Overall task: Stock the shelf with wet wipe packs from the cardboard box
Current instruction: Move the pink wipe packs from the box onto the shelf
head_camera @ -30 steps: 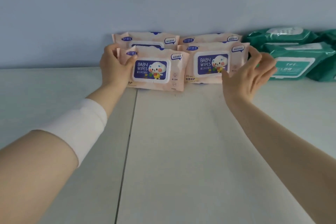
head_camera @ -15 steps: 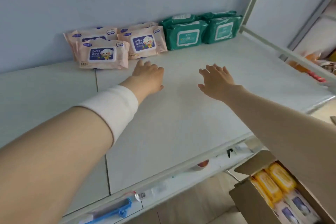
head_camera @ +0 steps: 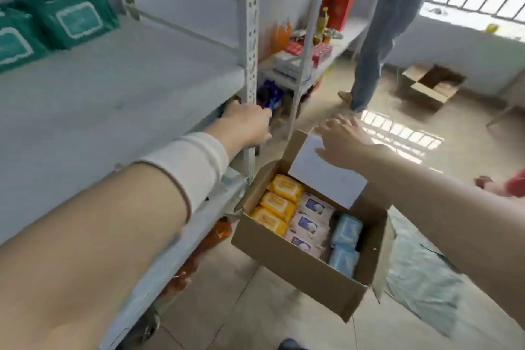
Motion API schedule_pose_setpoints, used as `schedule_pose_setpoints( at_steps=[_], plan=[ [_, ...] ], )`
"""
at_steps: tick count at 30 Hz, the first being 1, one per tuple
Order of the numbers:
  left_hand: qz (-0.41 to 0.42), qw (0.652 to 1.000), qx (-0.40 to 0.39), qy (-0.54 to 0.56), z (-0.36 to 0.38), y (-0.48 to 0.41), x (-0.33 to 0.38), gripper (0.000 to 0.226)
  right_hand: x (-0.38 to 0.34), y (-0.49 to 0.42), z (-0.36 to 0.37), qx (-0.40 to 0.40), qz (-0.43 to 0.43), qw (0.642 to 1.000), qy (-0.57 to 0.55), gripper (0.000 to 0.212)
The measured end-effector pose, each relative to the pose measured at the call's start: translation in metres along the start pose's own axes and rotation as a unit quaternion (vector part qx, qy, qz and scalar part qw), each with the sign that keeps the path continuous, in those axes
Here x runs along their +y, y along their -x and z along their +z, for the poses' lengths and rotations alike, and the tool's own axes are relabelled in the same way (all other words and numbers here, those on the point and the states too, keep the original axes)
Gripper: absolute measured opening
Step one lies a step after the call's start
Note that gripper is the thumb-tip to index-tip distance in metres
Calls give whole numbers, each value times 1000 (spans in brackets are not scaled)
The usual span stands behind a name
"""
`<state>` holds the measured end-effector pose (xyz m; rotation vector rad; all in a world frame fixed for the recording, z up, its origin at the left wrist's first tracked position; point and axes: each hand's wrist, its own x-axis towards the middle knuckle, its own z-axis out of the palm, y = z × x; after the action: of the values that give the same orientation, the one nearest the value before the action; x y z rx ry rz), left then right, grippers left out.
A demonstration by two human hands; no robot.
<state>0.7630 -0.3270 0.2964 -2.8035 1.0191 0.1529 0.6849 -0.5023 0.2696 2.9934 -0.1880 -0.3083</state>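
So, farthest left, dark green soft-film wet wipe packs (head_camera: pixel 71 20) lie at the back of the white matte shelf board (head_camera: pixel 127 88), well apart from both hands. The left hand (head_camera: pixel 247 128), with a white cuff at the wrist, hangs just off the shelf's front corner beside the perforated grey metal upright (head_camera: pixel 251 23). It holds nothing, and blur hides how far its fingers curl. Below and to its right sits the open brown cardboard box (head_camera: pixel 298 267) on the floor, holding three side-by-side rows of flat, crinkly packs: yellow packs (head_camera: pixel 279 202), pink-and-white packs (head_camera: pixel 309 224) and pale blue packs (head_camera: pixel 345 239), lids up. The right hand (head_camera: pixel 341 139), fingers spread and empty, hovers over the box's white-faced far flap (head_camera: pixel 324 176). It looks the nearer hand, with the packs lying below it and towards the person.
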Motion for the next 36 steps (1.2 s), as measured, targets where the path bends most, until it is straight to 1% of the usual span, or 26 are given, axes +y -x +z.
schedule_pose_setpoints(
  at_steps=[2, 4, 6, 9, 12, 16, 19, 21, 23, 26, 27, 29, 31, 33, 34, 36],
  plan=[
    [39, 999, -32, -15, 26, -26, 54, 46, 46, 20, 51, -61, 50, 997, 0, 48],
    [74, 995, -63, -18, 57, -45, 96, 47, 79, 36, 102, -128, 93, 987, -23, 50],
    [102, 989, -106, -23, 92, -59, 126, 46, 101, 48, 149, -177, 115, 976, -45, 49],
    [130, 975, -179, -16, 145, -83, 151, 47, 115, 56, 212, -233, 133, 960, -84, 51],
    [130, 960, -247, 14, 194, -107, 165, 48, 110, 56, 261, -284, 140, 940, -125, 53],
    [117, 938, -322, 41, 261, -136, 176, 48, 91, 44, 328, -325, 154, 916, -180, 48],
    [86, 920, -376, 72, 314, -156, 185, 49, 77, 34, 375, -355, 168, 888, -240, 52],
    [47, 907, -403, 111, 344, -166, 189, 53, 66, 29, 396, -365, 176, 868, -286, 58],
    [4, 897, -416, 153, 389, -189, 201, 57, 61, 15, 438, -372, 210, 839, -338, 63],
    [-73, 883, -410, 218, 463, -225, 219, 58, 53, -14, 508, -398, 288, 758, -429, 71],
    [-94, 881, -401, 232, 485, -235, 224, 59, 51, -23, 530, -399, 310, 736, -451, 71],
    [-126, 881, -386, 241, 525, -247, 232, 67, 44, -37, 566, -397, 342, 699, -486, 66],
    [-149, 893, -362, 223, 551, -252, 239, 85, 35, -47, 590, -385, 361, 671, -520, 60],
    [-185, 903, -328, 208, 565, -256, 248, 98, 27, -53, 603, -366, 385, 641, -555, 60],
    [-209, 902, -315, 210, 568, -257, 252, 100, 25, -56, 606, -351, 401, 627, -568, 60],
    [-244, 897, -294, 221, 573, -261, 256, 98, 23, -62, 607, -316, 437, 599, -592, 60]
  ],
)
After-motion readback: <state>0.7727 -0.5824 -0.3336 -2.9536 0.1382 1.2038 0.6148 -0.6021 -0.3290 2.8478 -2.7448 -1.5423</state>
